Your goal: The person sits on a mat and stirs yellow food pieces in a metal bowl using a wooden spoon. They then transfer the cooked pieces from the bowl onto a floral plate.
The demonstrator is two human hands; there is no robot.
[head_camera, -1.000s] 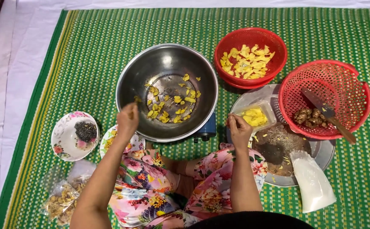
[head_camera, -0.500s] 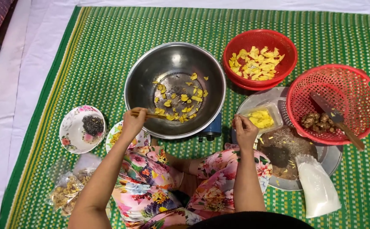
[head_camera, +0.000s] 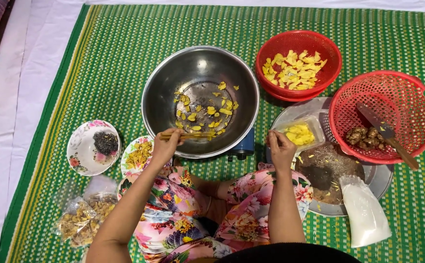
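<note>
Seated on a green mat [head_camera: 100, 58], we work over the steel wok [head_camera: 200, 100], our left hand [head_camera: 166, 146] at its near rim, its grip closed on chopsticks [head_camera: 185, 136] whose tips lie among the yellow pieces [head_camera: 205, 109] on the wok's floor. Right of the wok, our right hand [head_camera: 280, 148] pinches the near edge of a clear tub [head_camera: 300, 132]. The stirring seems to want short, low strokes, keeping the pieces off the sloping wall. Far from the wok the mat lies open; to its right, a red bowl [head_camera: 298, 65] and red basket [head_camera: 383, 114] crowd close.
</note>
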